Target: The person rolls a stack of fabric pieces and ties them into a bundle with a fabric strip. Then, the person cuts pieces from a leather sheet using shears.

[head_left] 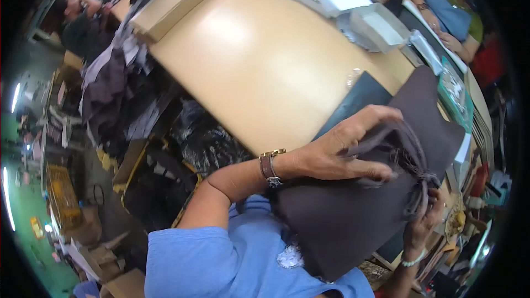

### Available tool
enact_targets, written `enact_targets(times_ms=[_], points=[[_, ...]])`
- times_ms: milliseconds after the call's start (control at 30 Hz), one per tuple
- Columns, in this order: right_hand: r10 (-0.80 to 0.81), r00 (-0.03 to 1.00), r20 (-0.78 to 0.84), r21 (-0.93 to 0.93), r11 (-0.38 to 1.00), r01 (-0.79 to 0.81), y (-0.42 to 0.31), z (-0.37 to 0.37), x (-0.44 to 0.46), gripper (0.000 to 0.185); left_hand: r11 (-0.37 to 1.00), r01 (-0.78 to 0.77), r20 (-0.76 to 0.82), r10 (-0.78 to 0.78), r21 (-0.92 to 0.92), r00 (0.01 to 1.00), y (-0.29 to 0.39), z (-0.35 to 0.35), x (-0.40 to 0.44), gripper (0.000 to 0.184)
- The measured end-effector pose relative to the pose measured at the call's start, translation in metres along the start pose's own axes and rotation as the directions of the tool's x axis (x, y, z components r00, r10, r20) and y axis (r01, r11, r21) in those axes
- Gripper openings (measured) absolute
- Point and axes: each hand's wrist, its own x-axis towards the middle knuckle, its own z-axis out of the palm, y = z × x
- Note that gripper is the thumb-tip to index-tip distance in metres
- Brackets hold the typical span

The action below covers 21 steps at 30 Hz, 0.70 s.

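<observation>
A dark brown piece of material (342, 215) lies across the front of the body and over the table's right side, with looped dark strips on top of it. My left hand (353, 149), with a watch on its wrist, is over the material, thumb and fingers spread apart beside the loops. Some blur covers its fingertips; nothing plain shows between them. Lower right, my right hand (428, 215) has its fingers closed at the material's edge, on the ends of the looped strips. A dark flat board (350, 102) lies partly beneath the material.
On the wooden table (248, 72) are a long cardboard box (171, 8) and open white boxes (378, 25). Dark cloth (116, 88) hangs at the left edge. A person (450, 11) sits at the upper right; another person (83, 25) is at the upper left. A green tray (455, 96) stands right.
</observation>
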Motion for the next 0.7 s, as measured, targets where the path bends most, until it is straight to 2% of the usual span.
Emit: enact_targets(times_ms=[33,100,133,233,267,367,433,500,567,600,633,667,700], points=[[0.189,0.981,-0.048,0.2,0.964,-0.176,0.005,0.008,-0.016,0.031,0.992,0.102,-0.076,-0.108,-0.076,0.991,-0.005,0.001,-0.015,0.081],[0.423,0.904,0.058,0.298,0.857,-0.42,0.042,0.016,-0.066,0.041,0.928,0.274,-0.203,-0.328,-0.254,0.923,-0.015,0.011,-0.041,0.106],[0.529,0.841,0.115,0.329,0.778,-0.535,0.059,0.02,-0.088,0.047,0.866,0.37,-0.177,-0.444,-0.336,0.879,-0.013,0.011,-0.05,0.12],[0.675,0.706,0.213,0.295,0.644,-0.705,0.084,0.028,-0.117,0.052,0.76,0.556,-0.14,-0.625,-0.337,0.768,-0.02,0.013,-0.065,0.112],[0.692,0.688,0.219,0.286,0.628,-0.724,0.089,0.031,-0.124,0.054,0.767,0.505,-0.132,-0.592,-0.396,0.795,-0.02,0.015,-0.071,0.113],[0.703,0.682,0.202,0.267,0.63,-0.729,0.081,0.033,-0.124,0.06,0.841,0.373,-0.12,-0.448,-0.391,0.886,-0.015,0.019,-0.079,0.111],[0.681,0.711,0.176,0.286,0.655,-0.699,0.069,0.031,-0.118,0.063,0.893,0.239,-0.177,-0.324,-0.381,0.93,-0.017,0.024,-0.095,0.108],[0.63,0.759,0.162,0.342,0.686,-0.642,0.046,0.03,-0.108,0.067,0.893,0.242,-0.192,-0.332,-0.379,0.923,-0.011,0.021,-0.114,0.108],[0.535,0.83,0.158,0.434,0.717,-0.545,0.01,0.032,-0.092,0.071,0.893,0.19,-0.247,-0.308,-0.407,0.919,-0.016,0.007,-0.137,0.097],[0.46,0.872,0.169,0.502,0.721,-0.478,-0.013,0.035,-0.083,0.073,0.87,0.173,-0.277,-0.326,-0.461,0.904,-0.021,-0.003,-0.148,0.087],[0.372,0.912,0.174,0.553,0.729,-0.403,-0.039,0.041,-0.068,0.075,0.783,0.153,-0.308,-0.405,-0.603,0.861,-0.025,-0.019,-0.159,0.078],[0.269,0.948,0.169,0.577,0.753,-0.316,-0.076,0.046,-0.05,0.077,0.627,0.067,-0.327,-0.492,-0.776,0.807,-0.032,-0.035,-0.168,0.069],[0.173,0.976,0.135,0.543,0.811,-0.219,-0.126,0.055,-0.027,0.082,0.496,-0.017,-0.338,-0.566,-0.868,0.752,-0.042,-0.052,-0.179,0.062]])
